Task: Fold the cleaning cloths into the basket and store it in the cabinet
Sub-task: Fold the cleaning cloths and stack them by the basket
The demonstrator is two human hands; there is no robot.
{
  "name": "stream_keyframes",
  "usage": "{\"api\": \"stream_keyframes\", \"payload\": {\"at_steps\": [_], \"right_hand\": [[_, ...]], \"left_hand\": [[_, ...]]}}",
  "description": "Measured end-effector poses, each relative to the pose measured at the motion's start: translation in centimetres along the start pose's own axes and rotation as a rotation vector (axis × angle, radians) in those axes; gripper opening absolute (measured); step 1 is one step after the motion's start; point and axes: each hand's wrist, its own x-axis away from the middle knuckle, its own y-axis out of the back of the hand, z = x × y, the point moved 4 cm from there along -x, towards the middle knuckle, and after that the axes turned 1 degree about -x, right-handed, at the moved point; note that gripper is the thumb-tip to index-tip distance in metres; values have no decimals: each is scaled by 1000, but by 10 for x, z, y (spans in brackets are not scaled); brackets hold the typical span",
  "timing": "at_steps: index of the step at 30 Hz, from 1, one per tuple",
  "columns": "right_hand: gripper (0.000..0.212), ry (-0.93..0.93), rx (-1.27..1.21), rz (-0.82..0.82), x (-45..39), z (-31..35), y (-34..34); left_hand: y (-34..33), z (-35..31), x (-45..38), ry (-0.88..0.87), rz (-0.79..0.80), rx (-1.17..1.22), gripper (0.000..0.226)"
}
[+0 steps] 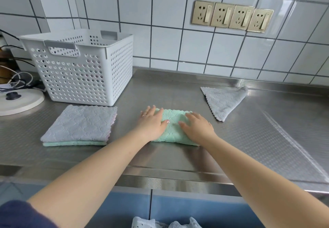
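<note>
A folded green cloth [173, 120] lies on the steel counter [160, 92] in the middle. My left hand [152, 122] lies flat on its left part, fingers straight. My right hand [197, 127] presses flat on its right part. To the left sits a stack of folded cloths [78, 126], grey on top, green at the bottom, with a pink edge between. A grey cloth [224, 101] folded into a triangle lies at the right. A white perforated basket [83, 67] stands at the back left, and no cloth shows inside it.
A white round appliance lid [19, 101] and cables [16, 79] sit at the far left. The tiled wall carries several gold sockets [231, 16]. Blue cabinet doors [178, 208] run below the counter's front edge.
</note>
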Motion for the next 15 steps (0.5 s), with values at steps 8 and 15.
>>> {"api": "stream_keyframes", "payload": {"at_steps": [8, 15], "right_hand": [[35, 84, 39, -131, 27, -28, 26], [39, -45, -469, -51, 28, -19, 28]], "left_hand": [[6, 18, 28, 67, -55, 165, 50], [16, 4, 21, 135, -62, 778, 41]]}}
